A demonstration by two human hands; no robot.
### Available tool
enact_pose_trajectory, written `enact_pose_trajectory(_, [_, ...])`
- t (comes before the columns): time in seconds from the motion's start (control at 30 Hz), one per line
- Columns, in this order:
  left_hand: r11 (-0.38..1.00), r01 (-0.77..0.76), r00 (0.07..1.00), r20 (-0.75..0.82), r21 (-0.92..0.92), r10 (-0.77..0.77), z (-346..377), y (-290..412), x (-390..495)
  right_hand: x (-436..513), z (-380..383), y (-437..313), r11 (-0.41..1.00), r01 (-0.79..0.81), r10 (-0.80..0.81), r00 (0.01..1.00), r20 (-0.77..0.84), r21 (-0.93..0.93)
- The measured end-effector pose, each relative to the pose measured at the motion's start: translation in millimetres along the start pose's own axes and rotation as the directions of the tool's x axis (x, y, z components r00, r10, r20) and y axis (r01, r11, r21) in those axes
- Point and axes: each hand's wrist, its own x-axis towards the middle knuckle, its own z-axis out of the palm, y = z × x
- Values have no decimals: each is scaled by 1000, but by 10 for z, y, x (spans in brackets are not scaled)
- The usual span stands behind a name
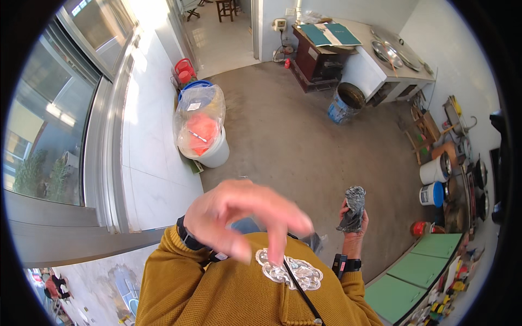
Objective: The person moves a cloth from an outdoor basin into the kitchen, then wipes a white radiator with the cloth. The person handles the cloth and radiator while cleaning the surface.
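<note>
My left hand [240, 212] is raised close to the camera in front of my chest, blurred, with its fingers bent and apart and nothing seen in them. Farther out on the right, my right hand [364, 224] grips a crumpled dark grey plastic bundle [354, 205], twisted at the top and flaring below. Whether anything is wrapped inside it cannot be told. Dark bands circle both wrists. A mustard knitted sweater [228, 281] with a pale patterned patch [299, 273] fills the bottom of the view, a black cord [301, 291] hanging across it.
On the left, a white bucket [218, 153] holding clear and red plastic bags stands by the window wall. An open, dark-rimmed bucket [336, 108] is near the tiled stove [377, 75]. Green cabinets [416, 261], lidded pails [428, 193] and pans line the right wall. Concrete floor [281, 134] lies between.
</note>
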Motion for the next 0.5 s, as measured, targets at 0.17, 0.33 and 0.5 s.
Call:
enact_pose_trajectory(0.17, [933,337,612,-724,-125,-318,-706,-731,-474,639,245,-178,992,-111,107,993,-51,-64])
enact_pose_trajectory(0.33, [921,-1,14,-921,-389,-389,-1390,-1455,-1351,1362,450,-61,967,-249,246,967,-69,-46])
enact_pose_trajectory(0.5, [919,-140,-236,-889,-369,-393,-1951,-1818,-1891,2259,783,91,942,-300,282,951,-129,-154])
